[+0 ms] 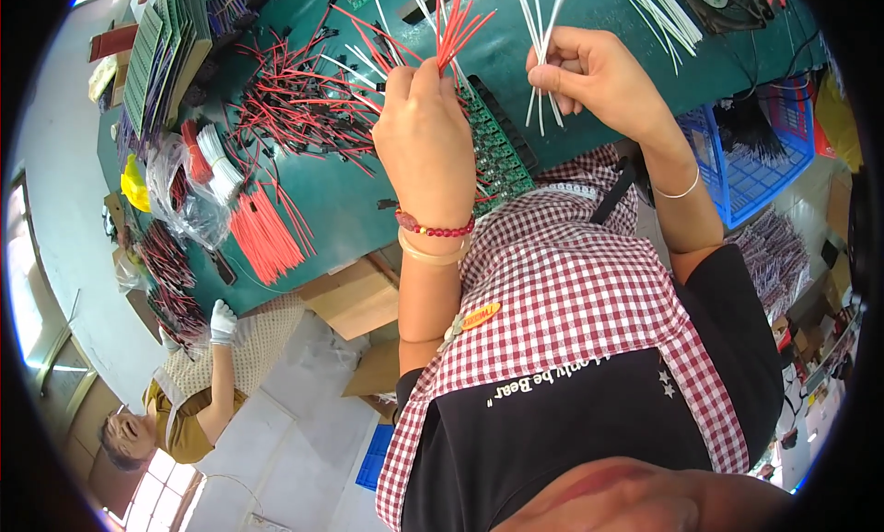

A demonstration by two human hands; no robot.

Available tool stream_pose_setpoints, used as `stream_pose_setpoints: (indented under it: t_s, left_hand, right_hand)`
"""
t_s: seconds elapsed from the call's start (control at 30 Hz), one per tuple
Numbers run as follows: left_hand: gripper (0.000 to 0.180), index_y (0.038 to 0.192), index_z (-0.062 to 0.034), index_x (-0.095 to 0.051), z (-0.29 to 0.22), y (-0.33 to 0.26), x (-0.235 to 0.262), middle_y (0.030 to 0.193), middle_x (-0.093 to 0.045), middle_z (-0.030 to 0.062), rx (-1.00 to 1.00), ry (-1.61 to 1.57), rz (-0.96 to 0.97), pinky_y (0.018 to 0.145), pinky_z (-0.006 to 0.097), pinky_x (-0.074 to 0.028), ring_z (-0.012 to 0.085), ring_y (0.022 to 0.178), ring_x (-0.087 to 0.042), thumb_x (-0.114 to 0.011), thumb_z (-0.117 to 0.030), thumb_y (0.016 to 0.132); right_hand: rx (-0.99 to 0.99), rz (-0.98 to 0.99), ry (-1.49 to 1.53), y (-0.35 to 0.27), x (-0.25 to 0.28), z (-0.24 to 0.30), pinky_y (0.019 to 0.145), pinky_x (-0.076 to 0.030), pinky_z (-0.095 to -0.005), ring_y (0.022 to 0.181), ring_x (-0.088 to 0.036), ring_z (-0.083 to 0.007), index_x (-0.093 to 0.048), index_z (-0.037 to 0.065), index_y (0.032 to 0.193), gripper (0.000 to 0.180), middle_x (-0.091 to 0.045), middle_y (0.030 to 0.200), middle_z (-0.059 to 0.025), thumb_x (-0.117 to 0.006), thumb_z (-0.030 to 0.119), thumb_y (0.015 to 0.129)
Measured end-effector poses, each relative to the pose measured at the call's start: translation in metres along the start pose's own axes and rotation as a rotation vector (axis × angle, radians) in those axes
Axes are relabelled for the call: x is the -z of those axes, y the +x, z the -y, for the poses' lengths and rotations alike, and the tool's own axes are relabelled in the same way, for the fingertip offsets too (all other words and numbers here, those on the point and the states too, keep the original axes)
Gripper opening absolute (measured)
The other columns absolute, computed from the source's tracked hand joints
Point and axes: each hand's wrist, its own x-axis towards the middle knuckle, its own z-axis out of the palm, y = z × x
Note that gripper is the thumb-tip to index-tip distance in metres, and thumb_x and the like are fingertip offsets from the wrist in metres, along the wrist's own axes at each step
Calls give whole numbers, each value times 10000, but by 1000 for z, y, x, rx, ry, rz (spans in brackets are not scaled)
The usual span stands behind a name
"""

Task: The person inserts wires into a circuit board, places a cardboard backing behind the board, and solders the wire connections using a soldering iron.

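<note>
At the left, we see a co-worker's white-gloved hand at the edge of the green table. Next there is a flat bundle of red wires, and above it a pile of red wires with black connectors. Our left hand has its fingers closed around several red-sleeved wires. Beside it lies a green circuit-board panel. Our right hand pinches thin white wires between thumb and fingers. Farther right stands a blue plastic basket.

Bench: wire heap lay left, crate stood right.
Circuit boards lay between left hand and right hand; loose strands beyond the right; cables in the crate.
</note>
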Motion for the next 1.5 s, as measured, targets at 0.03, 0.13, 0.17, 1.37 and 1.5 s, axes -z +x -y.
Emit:
stream_pose_setpoints:
  t_s: [0.03,0.13,0.17,1.37,1.5]
  left_hand:
    - [158,999,8,-642,0,0,-1,864,-602,154,2,1,4,581,426,-498,345,702,-630,-641,-50,851]
    - [188,1026,14,-627,0,2,-2,864,-599,163,24,2,20,596,440,-495,361,719,-626,-640,-49,849]
    - [188,1026,14,-627,1,3,-2,864,-599,163,27,1,23,596,440,-495,361,719,-626,-640,-49,849]
    - [156,1024,87,-675,-24,-18,42,937,-656,113,90,-602,-432,652,250,-557,158,759,-662,-669,26,880]
    - [137,928,71,-666,-26,-27,30,898,-661,118,52,-600,-307,589,257,-523,162,703,-642,-721,42,806]
  right_hand:
    - [3,-1,-1,1,-1,-2,515,-432,-187,583,-545,-38,-614,22,945,101,-605,764,3,-626,121,929]
    - [34,-7,31,2,-3,-8,505,-399,-183,568,-512,-30,-615,35,949,109,-581,748,22,-635,141,930]
    - [39,-16,57,2,-5,-6,516,-401,-183,575,-506,-29,-615,37,958,109,-577,751,27,-637,140,929]
    - [283,-170,-227,9,-35,-5,593,-485,-296,632,-617,-135,-634,-20,928,163,-663,745,-108,-659,130,866]
    - [281,-177,-295,10,-35,3,583,-488,-333,626,-638,-214,-627,-26,910,176,-663,748,-156,-664,138,860]
